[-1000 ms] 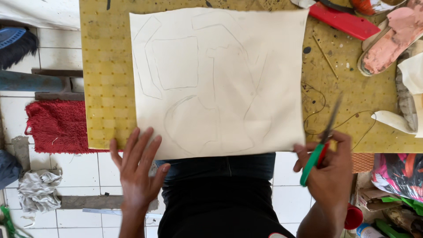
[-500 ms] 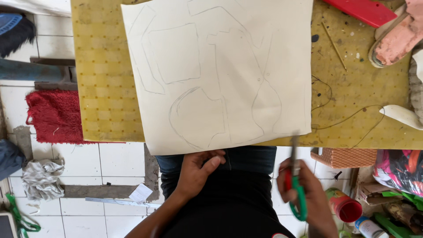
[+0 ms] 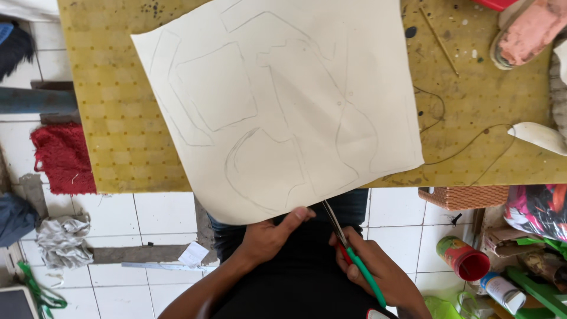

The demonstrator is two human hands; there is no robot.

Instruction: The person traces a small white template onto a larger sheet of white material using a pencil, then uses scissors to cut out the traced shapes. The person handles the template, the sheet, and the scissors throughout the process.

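Note:
A large cream sheet (image 3: 277, 106) with pencilled pattern outlines lies on the yellow work table (image 3: 118, 118), its near edge hanging over the table's front. My left hand (image 3: 269, 236) pinches that overhanging edge from below, thumb on top. My right hand (image 3: 378, 272) grips scissors with green and red handles (image 3: 354, 260). Their blades point up to the sheet's lower edge, just right of my left thumb.
A pink shoe sole (image 3: 525, 29) and a white shoe piece (image 3: 540, 137) lie at the table's right. A thin stick (image 3: 438, 38) rests near the top. On the tiled floor are a red mat (image 3: 59, 156), a rag (image 3: 62, 242), a basket (image 3: 463, 198) and cans (image 3: 463, 257).
The sheet has been pulled toward me and turned, so its edge now overhangs the table. My left hand went from lying flat to pinching the edge; the scissors rose to the paper.

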